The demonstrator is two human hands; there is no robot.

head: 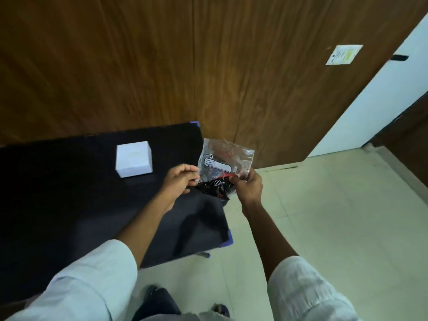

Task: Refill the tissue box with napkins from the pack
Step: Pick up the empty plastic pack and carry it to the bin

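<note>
We see a table point(58, 205) covered in black cloth, filling the lower left, with blue tape at its far right corner point(194, 123) and at its near right corner point(229, 237). Behind it rises a wall of dark brown wood panels point(162, 61), with a small white paper notice point(344, 54) stuck on it toward the upper right. Just right of the notice runs a white wall strip point(382, 100) bearing a short black mark point(400, 57). The floor point(335, 216) is of pale cream tiles. At the bottom edge, under the table's near side, we make out a dark shoe point(221, 309).
</note>
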